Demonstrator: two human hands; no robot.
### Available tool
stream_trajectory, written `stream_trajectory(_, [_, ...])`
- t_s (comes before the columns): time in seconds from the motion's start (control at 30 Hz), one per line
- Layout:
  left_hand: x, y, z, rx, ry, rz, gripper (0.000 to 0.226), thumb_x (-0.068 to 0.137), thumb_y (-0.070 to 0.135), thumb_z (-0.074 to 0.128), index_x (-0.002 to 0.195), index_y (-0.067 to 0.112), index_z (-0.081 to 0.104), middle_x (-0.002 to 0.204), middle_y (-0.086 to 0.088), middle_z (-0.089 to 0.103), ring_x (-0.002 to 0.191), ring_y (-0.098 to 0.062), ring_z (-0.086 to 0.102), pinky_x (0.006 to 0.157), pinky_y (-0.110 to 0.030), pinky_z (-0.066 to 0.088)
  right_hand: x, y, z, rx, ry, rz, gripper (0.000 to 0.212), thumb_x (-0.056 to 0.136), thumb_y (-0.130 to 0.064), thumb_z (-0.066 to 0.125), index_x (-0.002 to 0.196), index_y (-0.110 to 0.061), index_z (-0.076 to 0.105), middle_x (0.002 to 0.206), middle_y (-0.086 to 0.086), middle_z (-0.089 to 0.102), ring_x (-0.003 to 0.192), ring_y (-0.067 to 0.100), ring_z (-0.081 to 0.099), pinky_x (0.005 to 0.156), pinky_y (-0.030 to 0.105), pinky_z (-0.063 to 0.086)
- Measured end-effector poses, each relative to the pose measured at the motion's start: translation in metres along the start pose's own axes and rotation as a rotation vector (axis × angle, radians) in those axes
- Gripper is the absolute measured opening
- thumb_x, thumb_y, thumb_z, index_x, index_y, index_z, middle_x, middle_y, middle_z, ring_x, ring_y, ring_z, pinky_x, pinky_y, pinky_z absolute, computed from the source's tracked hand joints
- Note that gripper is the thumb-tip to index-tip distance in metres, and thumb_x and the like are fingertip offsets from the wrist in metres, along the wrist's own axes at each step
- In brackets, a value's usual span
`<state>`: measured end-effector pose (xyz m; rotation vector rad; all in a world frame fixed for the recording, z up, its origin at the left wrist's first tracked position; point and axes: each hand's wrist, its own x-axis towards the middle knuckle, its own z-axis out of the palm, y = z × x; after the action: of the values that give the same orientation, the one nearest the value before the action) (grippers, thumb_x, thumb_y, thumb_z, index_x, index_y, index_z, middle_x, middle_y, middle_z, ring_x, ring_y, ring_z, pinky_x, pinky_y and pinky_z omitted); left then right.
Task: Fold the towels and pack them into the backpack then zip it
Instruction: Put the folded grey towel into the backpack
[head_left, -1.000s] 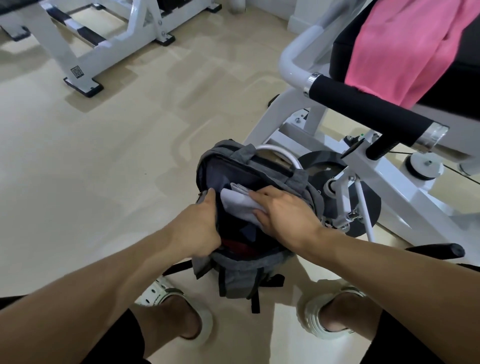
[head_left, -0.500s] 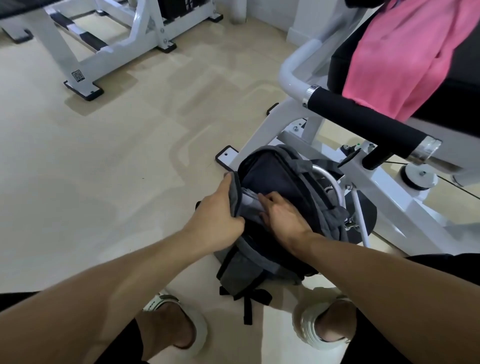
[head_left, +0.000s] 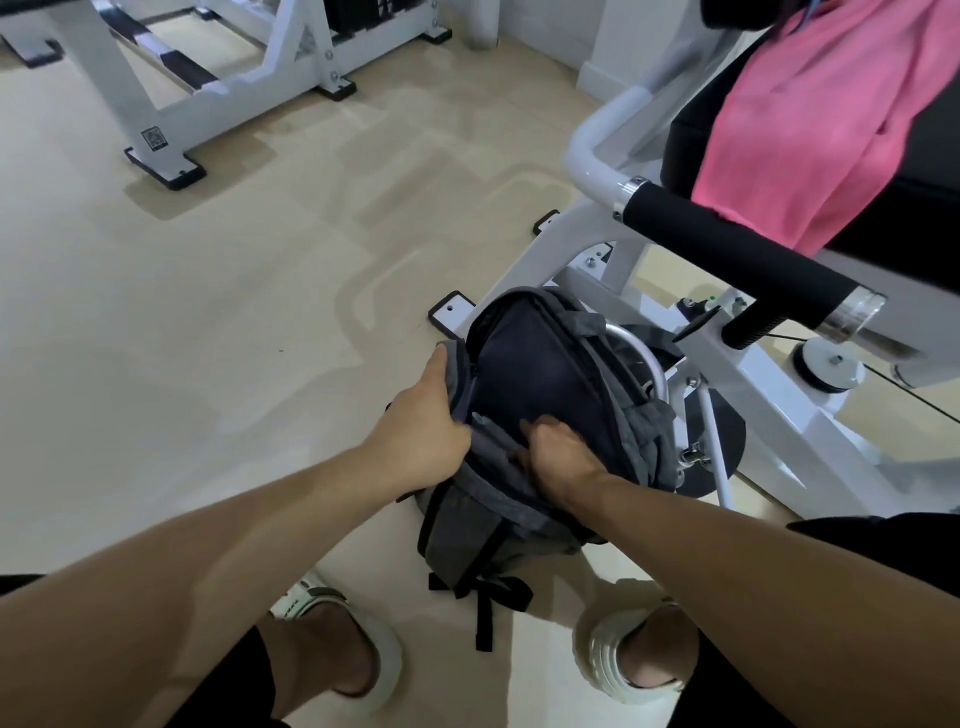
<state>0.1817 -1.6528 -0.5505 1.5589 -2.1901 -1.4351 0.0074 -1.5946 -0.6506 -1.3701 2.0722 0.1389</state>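
At lower centre of the frame the grey backpack is kept open by the left hand gripping its flap edge, so the right hand, fingers hidden inside, grip unreadable, can work within, while a pink towel is left draped upper right.

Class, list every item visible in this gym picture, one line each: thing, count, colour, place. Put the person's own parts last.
backpack: one, grey with dark lining, on the floor between the feet, main compartment open
pale towel: one, mostly hidden inside the backpack opening
pink towel: one, draped over the black seat pad, upper right
exercise machine: one, white frame with black foam handle, right
weight bench frame: one, white, upper left
floor: beige
slippers: two, white, on the feet
left hand: grip on the backpack's left edge
right hand: fingers reach into the opening, hidden
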Motion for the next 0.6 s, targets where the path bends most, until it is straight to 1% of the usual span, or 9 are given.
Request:
stream_trajectory(0.17, [-0.002,0.005,-0.001,0.045,-0.011,-0.021,0.088,0.094,0.009,0.051,0.162,0.027,-0.001,0.153,-0.011,0.046,0.13,-0.03,0.053,0.108,-0.038,0.046,-0.008,-0.004,-0.009,0.042,0.038,-0.028,0.042,0.106,-0.021,0.053,0.143,-0.001,0.049,0.14,0.022,0.052,0.13,0.036,0.052,0.102,0.034,0.042])
stream_trajectory(0.23, [-0.002,0.007,-0.001,0.07,-0.011,-0.026,0.088,0.095,0.008,0.05,0.162,0.025,-0.004,0.156,-0.012,0.042,0.133,-0.031,0.05,0.109,-0.038,0.044,-0.013,-0.009,-0.017,0.057,0.071,-0.059,0.046,0.106,-0.02,0.054,0.146,-0.001,0.046,0.143,0.021,0.052,0.133,0.036,0.05,0.106,0.035,0.041])
stream_trajectory(0.3, [-0.001,0.007,-0.001,0.087,-0.007,-0.032,0.087,0.095,0.009,0.05,0.162,0.025,-0.003,0.156,-0.013,0.042,0.133,-0.031,0.05,0.11,-0.039,0.044,-0.019,-0.015,-0.028,0.086,0.126,-0.106,0.05,0.106,-0.019,0.054,0.151,-0.002,0.042,0.147,0.019,0.05,0.136,0.033,0.049,0.109,0.033,0.039])
stream_trajectory(0.37, [-0.001,0.008,-0.002,0.079,-0.003,-0.038,0.087,0.095,0.01,0.051,0.163,0.026,-0.001,0.154,-0.014,0.045,0.131,-0.031,0.052,0.109,-0.04,0.045,-0.029,-0.022,-0.04,0.119,0.174,-0.153,0.046,0.106,-0.016,0.052,0.149,-0.003,0.044,0.146,0.017,0.051,0.133,0.03,0.052,0.104,0.03,0.042])
stream_trajectory(0.4, [-0.001,0.008,-0.003,0.068,0.0,-0.041,0.086,0.095,0.01,0.051,0.163,0.025,0.001,0.152,-0.013,0.047,0.13,-0.031,0.053,0.108,-0.039,0.045,-0.034,-0.025,-0.046,0.134,0.19,-0.175,0.041,0.106,-0.013,0.051,0.145,-0.003,0.048,0.143,0.016,0.054,0.129,0.027,0.056,0.097,0.027,0.044])
stream_trajectory(0.43, [-0.001,0.01,-0.004,0.053,0.003,-0.048,0.084,0.095,0.009,0.051,0.163,0.024,0.004,0.151,-0.013,0.048,0.129,-0.03,0.054,0.106,-0.037,0.046,-0.04,-0.028,-0.052,0.151,0.202,-0.196,0.035,0.105,-0.01,0.05,0.14,-0.003,0.051,0.14,0.014,0.056,0.125,0.024,0.059,0.09,0.021,0.043])
stream_trajectory(0.5, [0.0,0.014,-0.006,0.011,0.023,-0.049,0.077,0.093,0.007,0.051,0.16,0.023,0.017,0.14,-0.013,0.058,0.118,-0.029,0.059,0.093,-0.031,0.048,-0.055,-0.035,-0.067,0.174,0.244,-0.248,0.03,0.105,-0.005,0.049,0.134,-0.004,0.056,0.134,0.012,0.059,0.119,0.017,0.061,0.081,0.008,0.034])
stream_trajectory(0.53, [0.001,0.017,-0.007,-0.012,0.033,-0.046,0.07,0.092,0.007,0.051,0.155,0.024,0.026,0.128,-0.01,0.064,0.108,-0.026,0.062,0.084,-0.03,0.049,-0.064,-0.038,-0.076,0.186,0.277,-0.281,0.032,0.105,-0.005,0.049,0.136,-0.005,0.056,0.135,0.01,0.059,0.118,0.013,0.06,0.079,0.002,0.031])
stream_trajectory(0.6, [0.001,0.027,-0.009,-0.055,0.037,-0.037,0.058,0.092,0.008,0.052,0.144,0.026,0.036,0.102,0.001,0.065,0.092,-0.018,0.062,0.07,-0.026,0.047,-0.082,-0.044,-0.093,0.199,0.358,-0.355,0.039,0.107,-0.008,0.049,0.146,-0.008,0.052,0.144,0.007,0.057,0.127,0.013,0.053,0.089,-0.002,0.023])
